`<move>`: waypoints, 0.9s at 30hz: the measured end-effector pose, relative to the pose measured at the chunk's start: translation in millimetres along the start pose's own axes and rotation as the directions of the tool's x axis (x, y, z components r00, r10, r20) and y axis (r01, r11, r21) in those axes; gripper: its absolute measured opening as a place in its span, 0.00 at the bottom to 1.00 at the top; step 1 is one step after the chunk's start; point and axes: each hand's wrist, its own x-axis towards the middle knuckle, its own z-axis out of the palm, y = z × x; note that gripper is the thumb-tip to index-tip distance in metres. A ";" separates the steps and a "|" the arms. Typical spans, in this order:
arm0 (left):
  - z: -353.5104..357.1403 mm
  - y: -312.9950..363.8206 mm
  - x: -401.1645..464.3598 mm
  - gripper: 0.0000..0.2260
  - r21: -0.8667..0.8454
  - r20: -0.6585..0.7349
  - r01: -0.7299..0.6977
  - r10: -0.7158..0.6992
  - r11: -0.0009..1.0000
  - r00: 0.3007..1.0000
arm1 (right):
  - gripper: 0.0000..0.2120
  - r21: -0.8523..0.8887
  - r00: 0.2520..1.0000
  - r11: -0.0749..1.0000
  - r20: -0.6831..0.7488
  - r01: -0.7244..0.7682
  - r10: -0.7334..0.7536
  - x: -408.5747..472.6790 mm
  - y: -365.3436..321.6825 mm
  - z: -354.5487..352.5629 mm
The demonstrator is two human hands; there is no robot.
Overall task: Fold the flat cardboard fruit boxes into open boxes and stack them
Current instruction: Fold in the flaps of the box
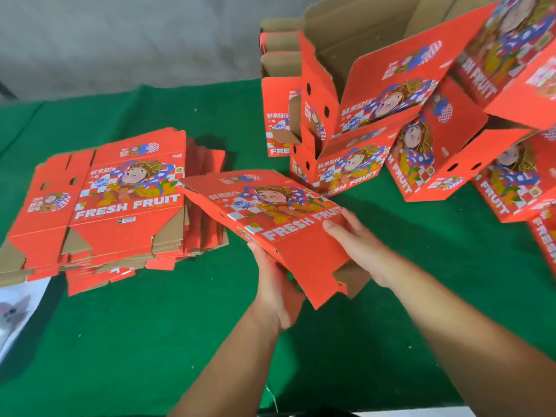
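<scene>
1. Cardboard fruit box (270, 218), still flat, is being held tilted above the green table (150, 341), between the flat stack (114, 200) at left and the folded boxes (391, 121) at far right.
2. Left hand (275, 293) is gripping its near left edge from below; right hand (358, 245) is lying flat on top, fingers straight.
3. Probably best: be pressing opposite creases inward evenly, so the sleeve is opening square.

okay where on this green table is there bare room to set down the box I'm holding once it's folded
Bare green cloth lies in front of the flat stack, left of your left hand. A smaller patch sits between your right hand and the folded boxes. The far right is crowded with leaning folded boxes, and the flat box you hold covers the middle.
</scene>
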 end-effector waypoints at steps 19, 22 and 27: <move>6.2 61.0 21.2 0.09 0.164 -0.298 -0.140 0.184 0.976 0.937 | 0.24 0.751 0.963 0.656 -0.119 -0.072 0.241 -65.0 16.5 -19.1; -13.3 104.4 29.7 0.16 0.240 -0.409 -0.357 0.428 0.903 0.806 | 0.22 0.777 0.958 0.624 -0.107 -0.087 0.267 -57.1 17.1 -21.9; -29.6 91.9 46.8 0.29 0.501 -0.188 -0.188 0.319 0.845 0.929 | 0.16 0.720 0.920 0.693 -0.289 0.026 0.265 -43.4 15.0 -37.6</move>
